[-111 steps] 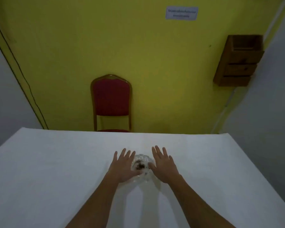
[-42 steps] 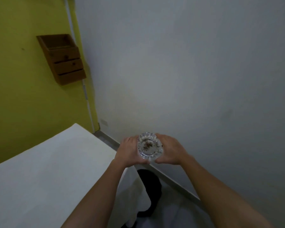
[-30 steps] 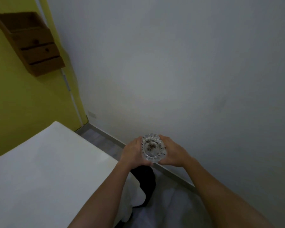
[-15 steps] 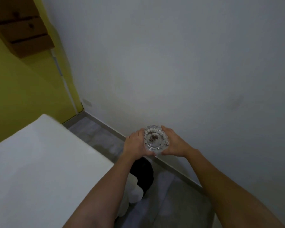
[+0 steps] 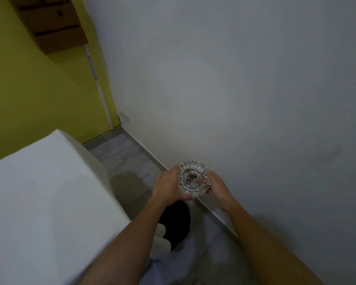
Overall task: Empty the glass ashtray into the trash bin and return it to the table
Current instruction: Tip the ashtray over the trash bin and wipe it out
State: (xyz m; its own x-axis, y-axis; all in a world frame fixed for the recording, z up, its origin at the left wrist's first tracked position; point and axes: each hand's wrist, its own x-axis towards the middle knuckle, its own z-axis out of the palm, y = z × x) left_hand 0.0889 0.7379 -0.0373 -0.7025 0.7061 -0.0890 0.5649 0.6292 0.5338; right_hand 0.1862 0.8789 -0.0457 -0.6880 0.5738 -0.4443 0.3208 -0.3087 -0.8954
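Grey floor [image 5: 132, 161] beside white table [image 5: 39, 192]; left hand [image 5: 169, 185] and right hand [image 5: 217, 187] gripping glass ashtray [image 5: 193, 178].

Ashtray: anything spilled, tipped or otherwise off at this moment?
Nothing stands out. The glass ashtray is held roughly level between the left hand and right hand, dark ash inside it. No spill shows on the grey floor. The black bin sits below, partly hidden by the left forearm.
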